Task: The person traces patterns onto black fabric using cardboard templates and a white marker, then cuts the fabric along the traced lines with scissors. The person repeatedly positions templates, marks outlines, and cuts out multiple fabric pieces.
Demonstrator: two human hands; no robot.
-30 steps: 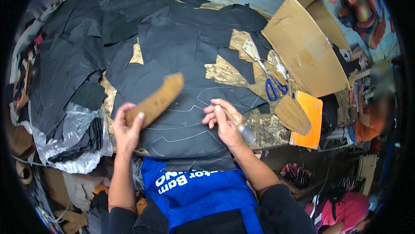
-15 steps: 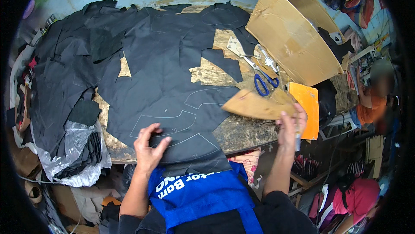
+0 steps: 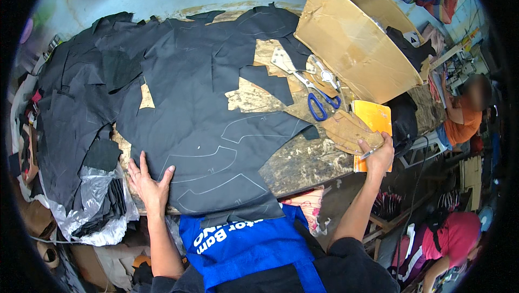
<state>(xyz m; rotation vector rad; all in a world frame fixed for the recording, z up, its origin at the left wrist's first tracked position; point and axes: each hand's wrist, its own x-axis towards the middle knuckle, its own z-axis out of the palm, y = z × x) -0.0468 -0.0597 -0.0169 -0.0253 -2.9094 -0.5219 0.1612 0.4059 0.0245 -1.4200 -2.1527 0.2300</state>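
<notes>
A large sheet of black leather (image 3: 184, 109) covers most of the worktable, with white pattern outlines drawn on its near part. My left hand (image 3: 148, 186) lies with fingers spread at the sheet's near left edge, holding nothing. At the right, my right hand (image 3: 380, 156) grips a tan cardboard pattern piece (image 3: 346, 129) by its near end. A slim silver pen (image 3: 370, 153) is also in that hand. Beneath the pattern piece lies a yellow-orange notebook or folder (image 3: 378, 113), partly covered. Blue-handled scissors (image 3: 318, 107) rest open just beyond it.
A big cardboard box (image 3: 346, 38) stands tilted at the far right. A clear plastic bag (image 3: 102, 201) of black pieces hangs at the near left edge. Bare wood of the table (image 3: 303, 166) shows at the near right. Two other people (image 3: 466, 112) are off to the right.
My left hand has moved left across the leather and flattened out. My right hand has carried the pattern piece rightward, over the notebook, uncovering more of the drawn outline.
</notes>
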